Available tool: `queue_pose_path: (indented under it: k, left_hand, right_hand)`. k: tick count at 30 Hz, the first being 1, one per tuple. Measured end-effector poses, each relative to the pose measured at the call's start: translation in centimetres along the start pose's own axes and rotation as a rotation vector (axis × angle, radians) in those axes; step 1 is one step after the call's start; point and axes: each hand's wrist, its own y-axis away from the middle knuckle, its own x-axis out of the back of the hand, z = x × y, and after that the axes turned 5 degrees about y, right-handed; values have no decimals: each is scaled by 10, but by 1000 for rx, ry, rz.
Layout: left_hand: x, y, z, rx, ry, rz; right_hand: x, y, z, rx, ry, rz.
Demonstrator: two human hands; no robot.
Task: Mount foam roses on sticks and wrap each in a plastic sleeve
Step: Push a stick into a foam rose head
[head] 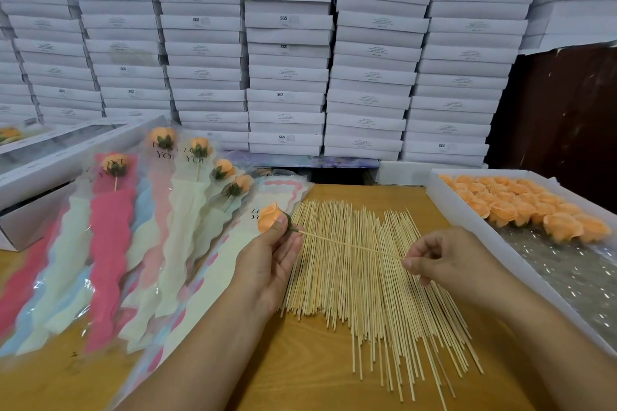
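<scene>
My left hand point(270, 257) grips an orange foam rose point(268, 217) with a green base, above the left edge of the stick pile. A thin wooden stick point(350, 245) runs from the rose's base to my right hand point(447, 260), which pinches its far end between thumb and fingers. Beneath both hands a spread of loose wooden sticks point(367, 294) lies on the brown table point(300, 360). Several wrapped roses in printed plastic sleeves point(160, 210) fan out on the left. Under them lies a stack of unused sleeves point(287, 192).
A white tray point(467, 220) at the right holds several loose orange foam roses point(521, 203) over glittery lining. A long white box point(43, 160) sits at the far left. Stacked white boxes point(287, 50) wall off the back.
</scene>
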Motion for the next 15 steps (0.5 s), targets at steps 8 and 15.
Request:
queue_pose_path:
  k: [8,15]
  left_hand:
    - [1,0,0,5,-5,0]
    - [0,0,0,1,-1,9]
  right_hand:
    - [-1,0,0,14,12,-31]
    - [-4,-2,4,30,59,-68]
